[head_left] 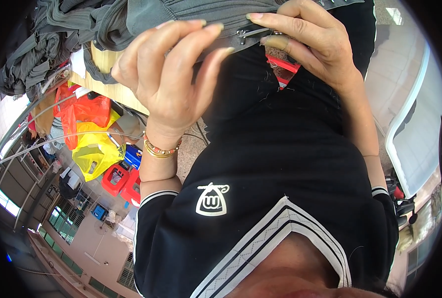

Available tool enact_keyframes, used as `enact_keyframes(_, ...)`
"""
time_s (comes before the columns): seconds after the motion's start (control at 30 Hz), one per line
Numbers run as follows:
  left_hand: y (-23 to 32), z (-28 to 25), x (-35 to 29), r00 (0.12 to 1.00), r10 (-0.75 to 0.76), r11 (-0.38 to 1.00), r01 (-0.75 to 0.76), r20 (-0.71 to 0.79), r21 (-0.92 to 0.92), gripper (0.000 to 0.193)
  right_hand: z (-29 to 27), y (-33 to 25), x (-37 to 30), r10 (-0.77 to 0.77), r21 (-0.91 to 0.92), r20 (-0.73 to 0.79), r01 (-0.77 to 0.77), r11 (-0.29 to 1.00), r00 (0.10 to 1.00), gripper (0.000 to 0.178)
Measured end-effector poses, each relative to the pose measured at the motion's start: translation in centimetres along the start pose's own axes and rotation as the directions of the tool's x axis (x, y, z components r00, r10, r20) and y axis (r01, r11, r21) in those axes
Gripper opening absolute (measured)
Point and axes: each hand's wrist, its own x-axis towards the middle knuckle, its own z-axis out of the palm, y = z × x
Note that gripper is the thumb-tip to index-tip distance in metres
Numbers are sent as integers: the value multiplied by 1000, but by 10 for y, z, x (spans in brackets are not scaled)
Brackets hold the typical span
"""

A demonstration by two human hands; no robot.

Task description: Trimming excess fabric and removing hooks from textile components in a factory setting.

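cloth (154, 15), grey and gathered, runs along the upper border, its lower edge crossing between the two hands and its heap spilling left over a pale wooden worktop (112, 92), whose edge slants down behind the left hand (176, 74). a gap separates the hands, with black clothing (261, 149) below it; a pale plastic surface (420, 129) with a curved rim stands apart from the right forearm. the left hand's grip is open, fingers curved and thumb apart, raised in front of the cloth. one small metal piece (255, 33) lies at the cloth's edge, between the thumb and forefinger of the right hand (308, 44); whether that grip presses on it i cannot tell. one red-edged piece (285, 74) shows just under the right thumb, its upper part hidden. at left hang one red bag (89, 111) and one yellow bag (94, 154), with two red baskets (115, 179) below, one partly covered by the left arm. the cloth is cut off at the top, and the metal piece's far end is hard to make out.
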Motion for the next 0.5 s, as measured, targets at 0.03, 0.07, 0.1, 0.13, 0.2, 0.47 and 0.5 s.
enact_keyframes(0.03, -1, 2, 2, 1000, 16, 999, -17, 12, 51, 25, 0, 0, 0, -1, 1, -1, 1, 1000, 1000, 44)
enact_keyframes(0.07, -2, 3, 2, 1000, 17, 998, -17, 11, 52, 25, 0, 1, -1, -5, 8, -4, 5, 1000, 1000, 44)
enact_keyframes(0.1, -3, 4, 2, 998, 57, 995, -56, -13, 84, 23, 0, 1, -1, -8, 15, -8, 8, 1000, 1000, 44)
enact_keyframes(0.13, -5, 5, 1, 995, 98, 989, -93, -36, 116, 20, 1, 0, -1, -8, 15, -8, 8, 1000, 1000, 44)
enact_keyframes(0.2, -8, 7, 0, 990, 131, 985, -124, -50, 124, 18, 1, -1, -1, 5, 36, -7, -5, 999, 1000, 44)
enact_keyframes(0.47, -16, 11, 2, 965, 256, 955, -243, -57, 167, 11, 7, 3, -4, -7, 69, -29, 9, 998, 1000, 44)
enact_keyframes(0.5, -15, 12, 1, 968, 245, 960, -234, -58, 154, 11, 9, 3, -4, -13, 90, -39, 17, 996, 999, 44)
